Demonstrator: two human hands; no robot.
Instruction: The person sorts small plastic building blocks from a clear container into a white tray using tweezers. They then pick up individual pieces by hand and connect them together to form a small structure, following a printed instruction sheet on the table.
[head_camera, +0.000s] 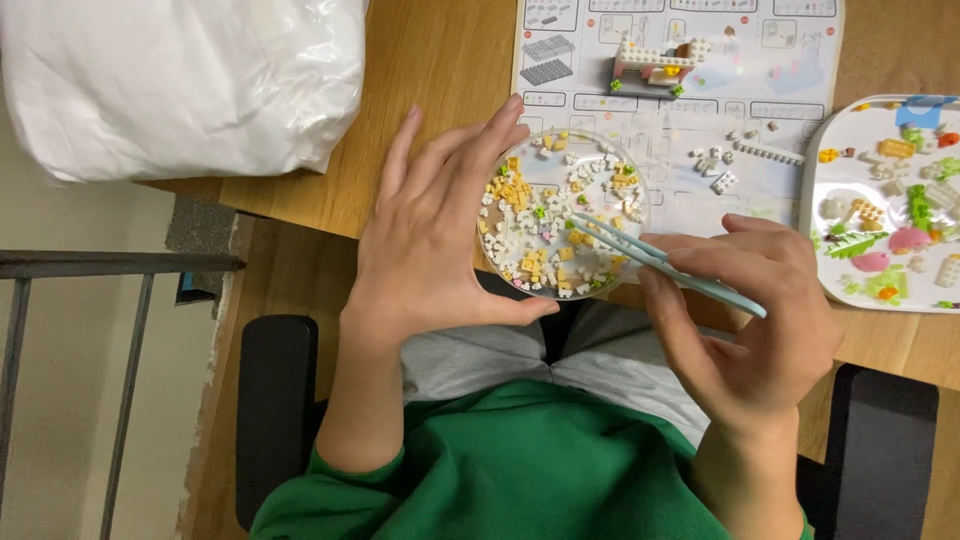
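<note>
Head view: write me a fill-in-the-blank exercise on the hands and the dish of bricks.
1. The left hand steadies a round clear ____ of tiny bricks.
2. The right hand holds pale blue ____ whose tips reach into it.
3. A small part-built model stands on the printed ____ sheet.

Missing words: dish; tweezers; instruction

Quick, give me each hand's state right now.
Left hand: open, cupping the round clear dish of tiny bricks.
Right hand: closed on light blue tweezers.
</note>
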